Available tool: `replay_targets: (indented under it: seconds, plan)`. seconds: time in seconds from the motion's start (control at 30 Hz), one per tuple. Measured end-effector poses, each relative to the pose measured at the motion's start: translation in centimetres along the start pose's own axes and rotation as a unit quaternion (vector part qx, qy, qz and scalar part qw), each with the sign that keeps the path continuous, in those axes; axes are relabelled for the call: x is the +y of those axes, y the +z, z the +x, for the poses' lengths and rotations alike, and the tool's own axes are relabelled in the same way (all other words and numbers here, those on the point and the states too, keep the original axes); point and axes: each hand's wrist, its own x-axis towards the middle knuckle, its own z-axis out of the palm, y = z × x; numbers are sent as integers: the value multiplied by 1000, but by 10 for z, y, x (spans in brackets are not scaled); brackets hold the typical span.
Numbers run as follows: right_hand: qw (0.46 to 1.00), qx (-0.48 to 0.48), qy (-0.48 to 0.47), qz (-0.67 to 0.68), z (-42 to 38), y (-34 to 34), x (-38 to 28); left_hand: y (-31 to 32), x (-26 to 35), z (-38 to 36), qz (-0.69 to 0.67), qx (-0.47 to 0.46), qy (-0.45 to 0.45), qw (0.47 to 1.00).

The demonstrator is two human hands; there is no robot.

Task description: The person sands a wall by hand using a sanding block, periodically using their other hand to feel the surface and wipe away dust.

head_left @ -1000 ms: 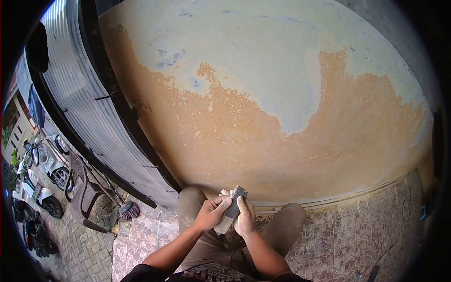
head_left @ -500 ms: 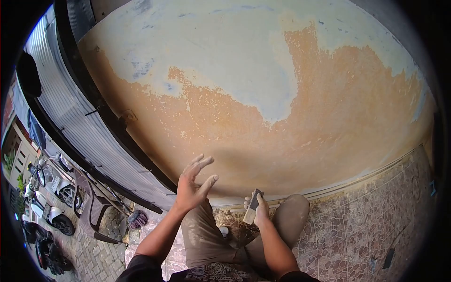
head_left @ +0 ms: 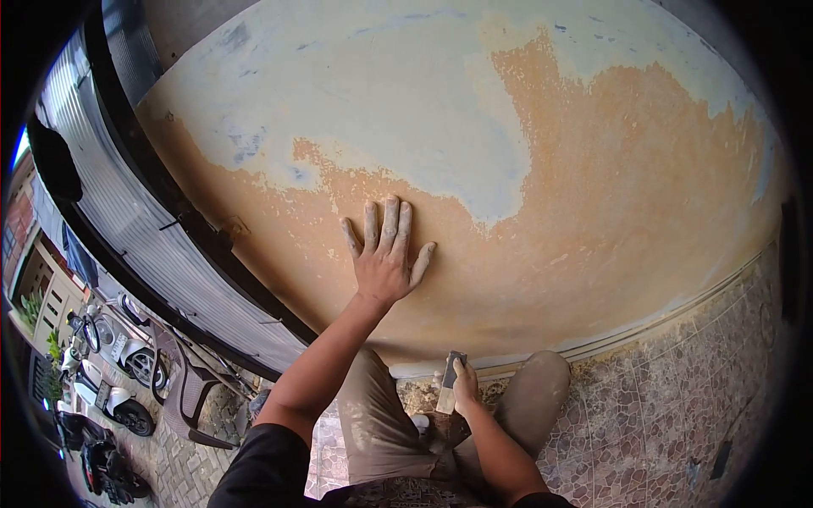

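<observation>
My left hand (head_left: 384, 258), its fingers dusty and spread, lies flat against the wall (head_left: 618, 169) on the orange-tan area where the paint is gone. Above it, the wall keeps a pale greenish coat with a ragged lower edge. My right hand (head_left: 465, 389) is low between my knees, closed around a sanding block (head_left: 449, 389). The block is grey at its upper end and pale tan at its lower end. It is apart from the wall surface, and some of the fingers behind it are hidden.
A dark metal gate frame with corrugated sheet (head_left: 161, 220) stands close on the left. Beyond it are a brown plastic chair (head_left: 182, 389) and several parked motorbikes (head_left: 110, 398). Patterned tiles (head_left: 627, 423) cover the floor along the wall's base. A small dark object (head_left: 721, 460) lies at right.
My left hand has moved up from the air near the wall's lower part and now rests flat on it. The right hand with the sanding block has shifted slightly left in view.
</observation>
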Motion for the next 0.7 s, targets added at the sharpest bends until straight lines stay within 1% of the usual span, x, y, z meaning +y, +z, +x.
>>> replay_targets:
  seconds: [0.07,0.13,0.2,0.27,0.3,0.33,0.4,0.47,0.53,0.57,0.6,0.67,0.7]
  plan:
    - [1000,2,8,1,0,-4,3,2,4,-6,-13,-6,-7,1000]
    - [1000,7,11,2,0,-4,2,6,5,-18,-5,-22,37,999]
    - [1000,9,13,-7,2,-5,3,10,6,-36,-15,-45,37,998]
    - [1000,18,16,-13,0,-6,3,17,4,-63,-21,-102,83,991]
    - [1000,22,12,-15,-1,-6,2,20,4,-77,-27,-125,78,989]
    - [999,25,8,-19,-2,-6,1,25,2,-93,-31,-129,77,988]
    - [999,44,6,-22,-1,-7,2,29,-5,-119,-26,-162,99,982]
    - [999,52,-1,-13,-2,-11,3,27,-12,-140,-36,-177,76,981]
    - [998,54,-5,-31,2,-18,7,32,-24,-166,-20,-154,31,987]
    - [998,60,-5,-30,3,-20,9,35,-29,-180,-21,-128,15,991]
    - [997,66,-5,-28,4,-23,11,35,-33,-190,-23,-135,11,990]
    - [997,67,2,-43,7,-27,15,38,-41,-209,-18,-114,-40,993]
    - [997,71,11,-41,6,-25,12,37,-42,-215,-20,-118,-45,992]
